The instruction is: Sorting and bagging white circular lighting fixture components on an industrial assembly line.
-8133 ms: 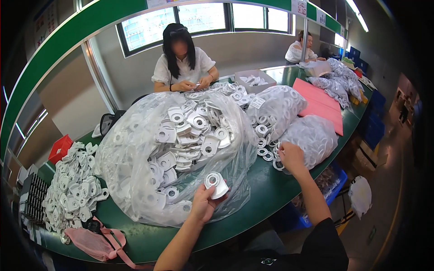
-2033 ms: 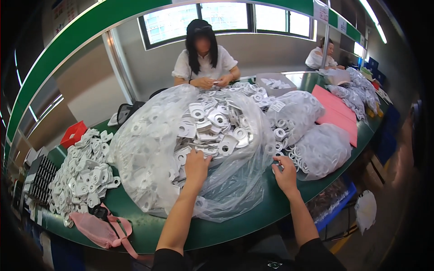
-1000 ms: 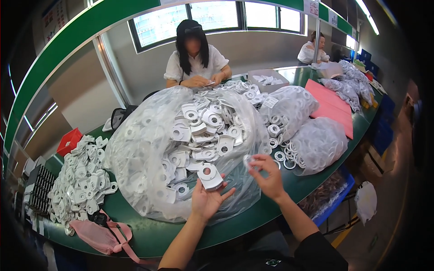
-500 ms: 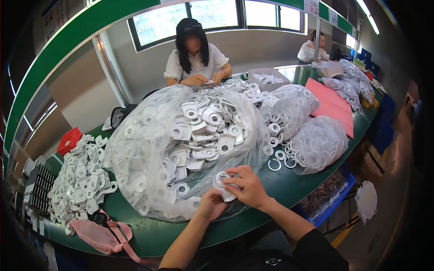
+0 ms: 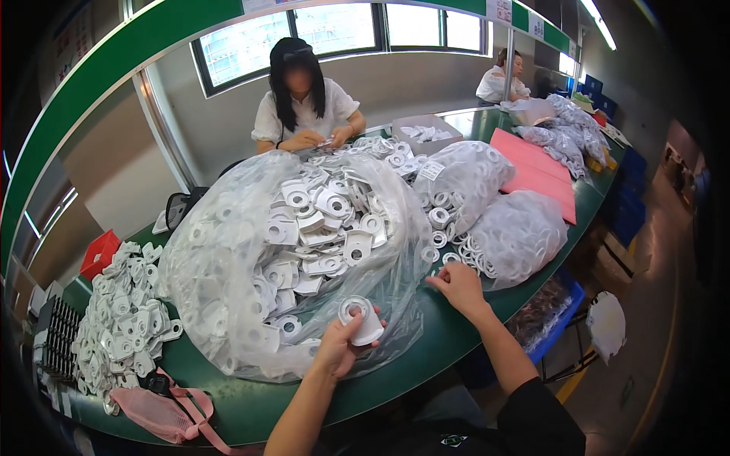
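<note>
My left hand (image 5: pixel 342 346) grips a white plastic part (image 5: pixel 366 328) with a flat flared body and a round collar at one end, held just above the front of a big clear plastic bag (image 5: pixel 220 281). Many similar white parts (image 5: pixel 323 262) fill that bag. To the right, my right hand (image 5: pixel 462 290) is down at the green tabletop beside several loose white rings (image 5: pixel 450 258). Its fingers are curled together, and whatever lies between the fingertips is hidden.
Two bags of white rings (image 5: pixel 521 239) sit at right, by a pink sheet (image 5: pixel 536 171). A heap of white parts (image 5: pixel 125 319), a red bin (image 5: pixel 99 253) and a pink mesh bag (image 5: pixel 152 414) are at left. Across the table a co-worker (image 5: pixel 304 114) handles parts.
My right hand has let go of the white part and moved right to the loose rings. The left hand keeps the part, now showing its collar upward. The view has shifted slightly.
</note>
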`<state>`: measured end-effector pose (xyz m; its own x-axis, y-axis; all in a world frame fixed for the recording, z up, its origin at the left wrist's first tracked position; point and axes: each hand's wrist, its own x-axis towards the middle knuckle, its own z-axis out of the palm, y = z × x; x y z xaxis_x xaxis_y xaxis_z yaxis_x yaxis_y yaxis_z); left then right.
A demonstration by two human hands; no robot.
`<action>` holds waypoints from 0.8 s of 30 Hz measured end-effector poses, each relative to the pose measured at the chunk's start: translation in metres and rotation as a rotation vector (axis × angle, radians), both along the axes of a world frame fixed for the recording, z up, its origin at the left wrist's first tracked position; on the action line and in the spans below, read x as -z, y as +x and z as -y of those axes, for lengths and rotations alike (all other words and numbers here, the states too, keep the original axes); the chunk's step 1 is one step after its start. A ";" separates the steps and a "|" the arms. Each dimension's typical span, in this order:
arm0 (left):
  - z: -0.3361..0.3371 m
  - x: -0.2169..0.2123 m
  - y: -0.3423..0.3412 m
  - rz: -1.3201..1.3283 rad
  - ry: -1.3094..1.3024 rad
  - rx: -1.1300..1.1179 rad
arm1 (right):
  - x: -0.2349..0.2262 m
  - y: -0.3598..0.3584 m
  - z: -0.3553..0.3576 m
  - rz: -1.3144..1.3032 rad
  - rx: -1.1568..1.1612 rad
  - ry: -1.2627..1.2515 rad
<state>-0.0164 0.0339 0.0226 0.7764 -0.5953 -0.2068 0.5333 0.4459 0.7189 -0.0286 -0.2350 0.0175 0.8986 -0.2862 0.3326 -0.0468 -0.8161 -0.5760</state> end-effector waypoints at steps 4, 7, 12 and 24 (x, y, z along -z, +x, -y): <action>0.002 0.000 0.000 0.031 0.065 0.056 | -0.011 -0.009 0.010 -0.332 -0.136 -0.105; -0.003 0.005 0.001 0.079 0.086 0.026 | -0.038 -0.016 -0.002 -0.406 -0.353 -0.200; 0.000 0.004 -0.001 0.180 0.116 0.012 | -0.071 -0.024 -0.034 -0.116 -0.455 0.294; 0.001 0.003 -0.005 0.195 0.072 0.061 | -0.016 0.007 -0.078 -0.189 -0.585 0.745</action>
<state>-0.0214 0.0326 0.0194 0.7689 -0.6315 -0.0997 0.4055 0.3612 0.8397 -0.0212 -0.1572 0.0330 0.9861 0.1448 0.0820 0.1061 -0.1677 -0.9801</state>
